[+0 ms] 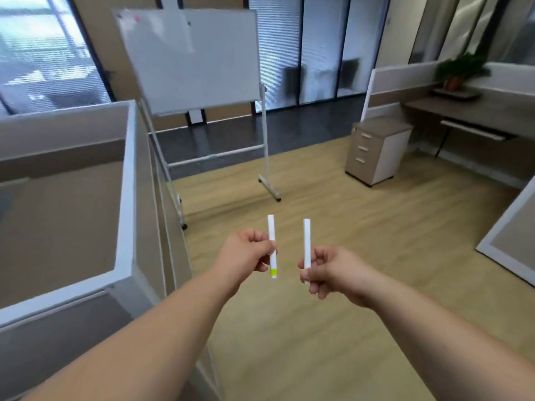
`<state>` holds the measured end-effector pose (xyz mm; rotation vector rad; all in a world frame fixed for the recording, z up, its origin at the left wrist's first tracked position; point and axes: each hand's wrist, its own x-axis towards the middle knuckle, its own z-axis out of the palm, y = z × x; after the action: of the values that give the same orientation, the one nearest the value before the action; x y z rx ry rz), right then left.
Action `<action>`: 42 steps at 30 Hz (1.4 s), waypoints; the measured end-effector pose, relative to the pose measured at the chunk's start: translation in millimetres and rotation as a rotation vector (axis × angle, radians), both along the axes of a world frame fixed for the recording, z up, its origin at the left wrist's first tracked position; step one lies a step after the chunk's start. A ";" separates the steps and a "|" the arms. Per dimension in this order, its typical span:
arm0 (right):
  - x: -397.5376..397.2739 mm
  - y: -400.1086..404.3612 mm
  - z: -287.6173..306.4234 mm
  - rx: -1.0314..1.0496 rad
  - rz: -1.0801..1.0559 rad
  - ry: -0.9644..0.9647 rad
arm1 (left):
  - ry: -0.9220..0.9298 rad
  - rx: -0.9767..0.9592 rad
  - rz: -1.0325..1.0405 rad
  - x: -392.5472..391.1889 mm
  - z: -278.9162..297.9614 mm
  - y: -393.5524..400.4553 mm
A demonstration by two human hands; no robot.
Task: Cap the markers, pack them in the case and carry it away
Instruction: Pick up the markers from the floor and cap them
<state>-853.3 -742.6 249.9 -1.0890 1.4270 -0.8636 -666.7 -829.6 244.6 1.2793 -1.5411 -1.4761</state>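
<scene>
The task looks to be at an early stage. The left hand point(251, 250) pinches a white marker with a yellow-green band point(272, 246) near its lower end, held upright; the right hand point(324, 272) grips a second, plain white marker point(307, 243), also upright. The two markers stand side by side, near each other but apart, in mid-air over the wooden floor point(362, 233) — neither rests on any bench. Whether either is capped cannot be told at this size. No case is in view, so packing and carrying away are, by my judgement, both left to do — capping perhaps too.
</scene>
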 end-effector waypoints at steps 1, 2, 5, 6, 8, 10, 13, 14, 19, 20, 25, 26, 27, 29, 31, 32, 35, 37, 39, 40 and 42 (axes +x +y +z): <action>9.6 -0.5 15.2 -0.019 0.030 0.010 | 0.011 -0.018 0.029 12.5 12.7 5.4; 18.8 -0.8 28.2 -0.035 0.056 0.021 | 0.018 -0.032 0.054 24.0 23.1 10.4; 51.0 -1.3 58.3 -0.080 0.120 0.043 | 0.026 -0.070 0.115 61.9 48.1 25.1; 64.2 -1.6 66.8 -0.093 0.142 0.051 | 0.025 -0.085 0.134 76.8 55.5 29.0; 92.8 -2.1 81.0 -0.121 0.180 0.065 | 0.022 -0.115 0.174 107.2 69.2 36.9; 122.8 -3.1 93.3 -0.145 0.214 0.081 | 0.033 -0.136 0.212 139.3 80.2 42.4; 169.7 -5.8 105.1 -0.173 0.262 0.091 | 0.049 -0.167 0.260 187.9 96.0 50.9; 197.4 -6.3 108.5 -0.184 0.290 0.093 | 0.049 -0.175 0.290 216.4 101.2 55.8; 301.1 -6.1 122.2 -0.210 0.387 0.086 | 0.031 -0.210 0.386 320.4 116.8 77.1; 321.0 -6.8 124.0 -0.216 0.405 0.084 | 0.024 -0.217 0.406 340.3 118.5 81.2; 414.4 -6.0 129.7 -0.240 0.501 0.062 | -0.013 -0.249 0.514 434.0 126.3 101.1; 431.2 -5.4 130.7 -0.241 0.528 0.051 | -0.019 -0.250 0.538 450.6 127.6 105.3; 446.8 -5.5 131.4 -0.237 0.551 0.037 | -0.027 -0.253 0.558 466.1 128.9 109.3; 476.6 -6.0 133.2 -0.233 0.599 0.013 | -0.042 -0.252 0.607 496.0 130.8 116.6; 498.4 -7.7 134.6 -0.231 0.647 -0.004 | -0.031 -0.247 0.657 518.2 131.4 121.5; 508.8 -9.0 135.0 -0.230 0.673 -0.006 | -0.029 -0.247 0.682 528.3 131.5 124.1; 533.2 -15.4 133.4 -0.229 0.741 -0.014 | -0.030 -0.241 0.748 550.1 131.4 131.0; 547.1 -20.8 132.6 -0.227 0.790 -0.018 | -0.031 -0.237 0.805 560.5 131.2 135.3; 560.8 -27.3 132.0 -0.226 0.860 -0.026 | -0.031 -0.237 0.873 568.8 132.5 142.1; 567.2 -30.1 133.2 -0.230 0.894 -0.030 | -0.035 -0.240 0.904 572.2 133.6 145.8; 577.3 -35.1 135.3 -0.245 0.963 -0.036 | -0.057 -0.238 0.976 575.5 136.5 154.6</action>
<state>-276.0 -777.7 385.1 -1.7105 0.6124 -0.3410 -91.2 -675.0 381.2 1.5864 -0.8385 -0.6113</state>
